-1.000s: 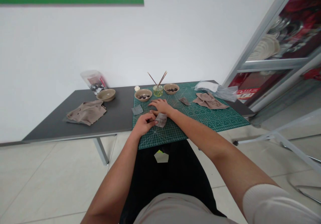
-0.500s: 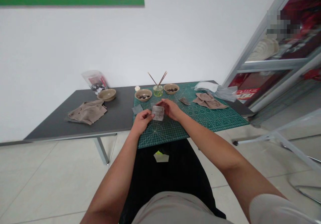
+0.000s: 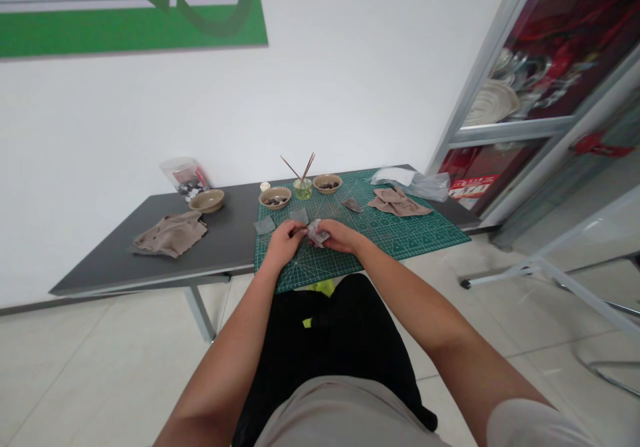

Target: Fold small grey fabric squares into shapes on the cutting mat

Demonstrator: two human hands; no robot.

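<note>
My right hand (image 3: 337, 235) is closed around a thin, light grey sheet (image 3: 317, 232), now bent and crumpled between the fingers above the green cutting mat (image 3: 400, 233). Right beside it, my left hand (image 3: 284, 243) is closed in a pinch. Something small and dark shows at its fingertips, touching or very near the sheet; I cannot make out what it is. Two flat grey squares lie on the mat beyond my left hand, one square (image 3: 265, 225) to the left and another square (image 3: 299, 215) just behind the fingers. A darker grey piece (image 3: 353, 205) lies further right.
Behind the hands stand a bowl of dark pieces (image 3: 275, 198), a glass jar with thin sticks (image 3: 303, 188) and a second bowl (image 3: 327, 183). Brown cloths (image 3: 173, 233) lie left and right. A plastic bag (image 3: 425, 183) sits back right; a bowl (image 3: 207, 201) and tipped container (image 3: 185, 179) stand left.
The grey sheet, flat between both hands before, is now crumpled in my right hand, whose fingers have closed. A grey square behind the hands has come into sight. The view has shifted.
</note>
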